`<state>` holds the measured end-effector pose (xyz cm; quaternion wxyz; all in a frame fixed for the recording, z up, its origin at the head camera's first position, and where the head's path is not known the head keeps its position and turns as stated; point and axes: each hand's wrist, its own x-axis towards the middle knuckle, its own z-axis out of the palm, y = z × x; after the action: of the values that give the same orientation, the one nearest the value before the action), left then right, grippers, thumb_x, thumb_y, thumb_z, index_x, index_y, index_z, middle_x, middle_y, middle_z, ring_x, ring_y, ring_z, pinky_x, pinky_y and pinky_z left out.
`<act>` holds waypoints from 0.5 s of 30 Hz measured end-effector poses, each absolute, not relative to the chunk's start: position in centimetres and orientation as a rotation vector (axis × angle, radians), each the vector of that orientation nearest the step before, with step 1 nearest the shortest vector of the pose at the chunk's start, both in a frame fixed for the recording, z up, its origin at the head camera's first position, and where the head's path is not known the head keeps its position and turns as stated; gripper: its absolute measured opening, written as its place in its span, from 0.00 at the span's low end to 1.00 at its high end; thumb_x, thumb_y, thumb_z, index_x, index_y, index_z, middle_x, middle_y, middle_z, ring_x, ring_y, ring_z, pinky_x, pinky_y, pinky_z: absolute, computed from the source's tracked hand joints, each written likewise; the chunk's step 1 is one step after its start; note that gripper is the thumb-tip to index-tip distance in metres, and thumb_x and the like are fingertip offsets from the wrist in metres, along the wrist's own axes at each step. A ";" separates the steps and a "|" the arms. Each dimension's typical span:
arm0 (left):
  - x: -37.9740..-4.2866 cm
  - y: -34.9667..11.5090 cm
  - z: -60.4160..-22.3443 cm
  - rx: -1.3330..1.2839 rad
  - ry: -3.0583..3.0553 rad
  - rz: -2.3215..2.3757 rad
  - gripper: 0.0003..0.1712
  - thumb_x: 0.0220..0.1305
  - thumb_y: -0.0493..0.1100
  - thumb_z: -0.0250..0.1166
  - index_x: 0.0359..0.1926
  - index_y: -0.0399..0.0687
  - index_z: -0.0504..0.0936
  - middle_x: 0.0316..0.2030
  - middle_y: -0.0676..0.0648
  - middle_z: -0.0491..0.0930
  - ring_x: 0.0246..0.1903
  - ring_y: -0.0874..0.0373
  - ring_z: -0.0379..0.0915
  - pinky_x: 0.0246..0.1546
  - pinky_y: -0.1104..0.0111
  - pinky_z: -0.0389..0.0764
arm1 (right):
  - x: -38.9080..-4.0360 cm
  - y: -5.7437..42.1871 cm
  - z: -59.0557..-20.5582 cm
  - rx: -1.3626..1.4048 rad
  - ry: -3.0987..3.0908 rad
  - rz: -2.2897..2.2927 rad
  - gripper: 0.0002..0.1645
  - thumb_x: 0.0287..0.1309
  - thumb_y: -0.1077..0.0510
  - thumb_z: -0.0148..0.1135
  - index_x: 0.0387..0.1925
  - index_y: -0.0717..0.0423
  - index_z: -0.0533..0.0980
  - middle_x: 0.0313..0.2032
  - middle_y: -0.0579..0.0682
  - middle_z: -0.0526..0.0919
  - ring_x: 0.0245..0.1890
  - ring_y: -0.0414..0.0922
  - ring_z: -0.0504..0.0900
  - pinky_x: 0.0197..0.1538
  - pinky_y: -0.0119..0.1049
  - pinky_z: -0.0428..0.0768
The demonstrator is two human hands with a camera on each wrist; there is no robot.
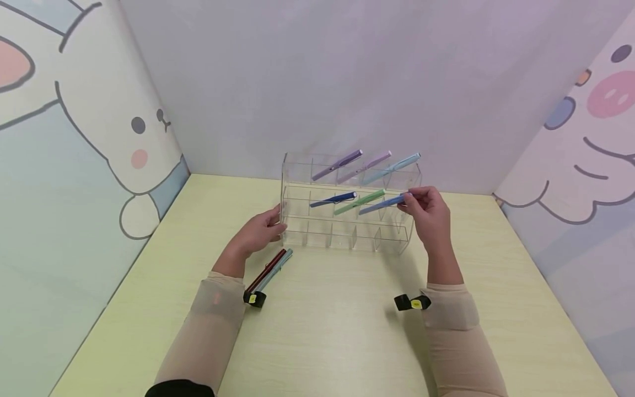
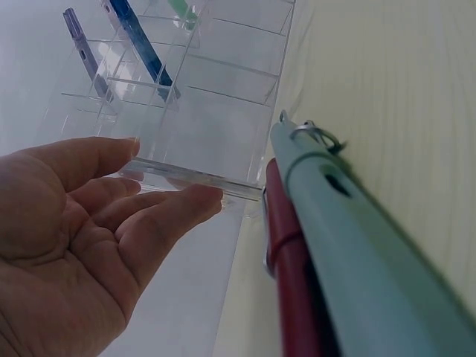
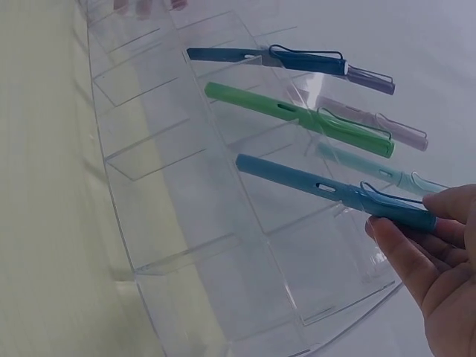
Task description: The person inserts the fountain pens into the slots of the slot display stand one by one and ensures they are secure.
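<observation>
My right hand (image 1: 430, 216) pinches the cap end of a blue pen (image 3: 297, 181) with a wire clip. The pen lies slanted in the middle tier of a clear acrylic rack (image 1: 342, 221), to the right of a green pen (image 1: 359, 202) and a dark blue pen (image 1: 333, 199). At the rack's left end, my left hand (image 1: 260, 230) grips the edge of the side panel between thumb and fingers. Just below that hand, a dark red pen (image 1: 266, 271) and a pale blue-green pen (image 1: 276, 270) lie side by side on the table.
In the rack's top tier lean a dark purple pen (image 1: 337, 165), a light purple pen (image 1: 365, 167) and a light blue pen (image 1: 393, 168). Dividers split the tiers into compartments. A pale wood-grain table (image 1: 327, 336) carries the rack, with a plain curtain-like backdrop (image 1: 317, 77) behind.
</observation>
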<state>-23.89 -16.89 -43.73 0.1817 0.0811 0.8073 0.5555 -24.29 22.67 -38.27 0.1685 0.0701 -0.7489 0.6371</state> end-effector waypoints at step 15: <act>-23.7 -16.8 -43.4 0.222 2.277 1.569 0.41 0.74 0.51 0.55 0.78 0.62 0.42 0.76 0.40 0.51 0.65 0.46 0.68 0.67 0.48 0.66 | -24.0 23.5 -37.7 0.158 -2.207 1.763 0.24 0.63 0.51 0.64 0.53 0.63 0.72 0.43 0.48 0.79 0.42 0.37 0.85 0.44 0.32 0.84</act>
<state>-23.67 -16.81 -43.44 0.1827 0.0787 0.8070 0.5560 -23.96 23.45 -37.66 0.1557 0.0553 -0.7705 0.6157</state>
